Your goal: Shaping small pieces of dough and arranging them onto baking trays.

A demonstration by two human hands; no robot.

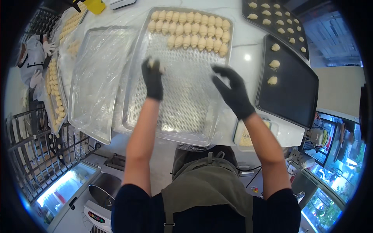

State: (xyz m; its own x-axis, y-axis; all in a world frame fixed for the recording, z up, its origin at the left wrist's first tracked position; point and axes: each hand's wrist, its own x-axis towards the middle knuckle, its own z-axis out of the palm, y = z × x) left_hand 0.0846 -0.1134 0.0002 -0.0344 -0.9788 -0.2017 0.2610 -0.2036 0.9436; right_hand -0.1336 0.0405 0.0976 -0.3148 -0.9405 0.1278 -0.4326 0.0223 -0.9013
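Note:
A perforated metal tray (182, 97), lined with clear plastic film, lies in front of me. Rows of small rolled croissant doughs (194, 29) fill its far end, the third row starting partway across. My left hand (152, 79), in a black glove, is over the tray's left half, its fingers closed around a pale piece of dough (162, 70) that is mostly hidden and blurred. Over the right edge of the same tray is my right hand (235, 92), also black-gloved, thumb and fingers apart with nothing in them. Both hands are slightly smeared by motion.
Right of the tray, a dark baking tray (287, 95) carries 3 pale crumbly lumps; another dark tray (272, 17) behind holds several. A tub of pale crumbs (245, 139) sits by my right forearm. On the left lies a film-covered tray (93, 81); beyond it are a person's gloved hands (48, 47).

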